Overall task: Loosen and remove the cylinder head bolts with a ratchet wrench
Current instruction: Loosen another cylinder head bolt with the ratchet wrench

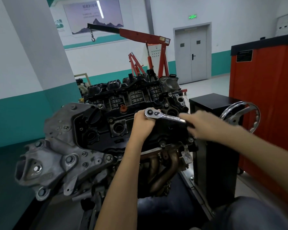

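Note:
An engine (106, 127) with a black cylinder head cover stands tilted on a stand before me. A chrome ratchet wrench (163, 116) lies across the cover's near right part, its round head toward the left. My left hand (143, 123) grips just under the ratchet head, steadying it over a bolt that is hidden below. My right hand (201, 125), blurred by motion, is on the wrench's dark handle end; its fingers look stretched along the handle. Several small bolts (163, 143) show along the cover's near edge.
A chrome handwheel (239, 115) on a black stand box (213, 146) sits just right of my right hand. An orange tool cabinet (264, 97) stands further right. A red engine hoist (150, 47) is behind the engine. Exhaust manifold pipes (163, 168) run below the cover.

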Demonstrator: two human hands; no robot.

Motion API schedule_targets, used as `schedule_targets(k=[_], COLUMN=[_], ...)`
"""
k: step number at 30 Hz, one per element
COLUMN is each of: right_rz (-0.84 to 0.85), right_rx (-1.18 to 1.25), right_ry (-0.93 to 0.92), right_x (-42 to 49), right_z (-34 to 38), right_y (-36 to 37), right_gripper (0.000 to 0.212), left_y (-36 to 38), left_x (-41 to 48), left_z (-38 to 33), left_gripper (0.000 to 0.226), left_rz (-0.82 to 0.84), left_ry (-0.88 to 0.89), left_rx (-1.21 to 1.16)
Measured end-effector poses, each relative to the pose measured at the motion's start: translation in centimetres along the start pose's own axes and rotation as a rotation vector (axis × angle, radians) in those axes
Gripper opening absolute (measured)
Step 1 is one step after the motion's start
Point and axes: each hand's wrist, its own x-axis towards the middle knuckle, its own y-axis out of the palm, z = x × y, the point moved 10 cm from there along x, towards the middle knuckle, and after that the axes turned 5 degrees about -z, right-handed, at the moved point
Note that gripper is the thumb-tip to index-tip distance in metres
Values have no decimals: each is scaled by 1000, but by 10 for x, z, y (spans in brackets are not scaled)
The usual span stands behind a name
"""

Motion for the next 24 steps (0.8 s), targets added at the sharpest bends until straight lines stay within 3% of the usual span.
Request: schedule_targets(k=[2, 4, 10, 14, 19, 22, 24], right_rz=[-62, -122, -243, -267, -77, 17, -6], right_rx=[-205, -179, 614, 830, 560, 63, -191], right_ry=[-79, -44, 328, 377, 165, 0, -107], right_x=[17, 14, -47, -38, -33, -3, 19], right_z=[3, 10, 64, 104, 45, 0, -4], right_y=[-19, -19, 57, 83, 48, 10, -12], right_gripper=[27, 24, 22, 28, 28, 22, 21], left_y=[-6, -11, -6, -10, -2, 0, -5], left_x=[0, -6, -13, -11, -5, -4, -6], left_z=[5, 10, 3, 6, 9, 4, 3], left_gripper=[43, 29, 52, 51, 56, 41, 46], left_rz=[-44, -110, -194, -199, -34, -4, -53], left_ry=[-26, -64, -51, -79, -42, 5, 4], left_rx=[-60, -172, -165, -112, -92, -47, -81])
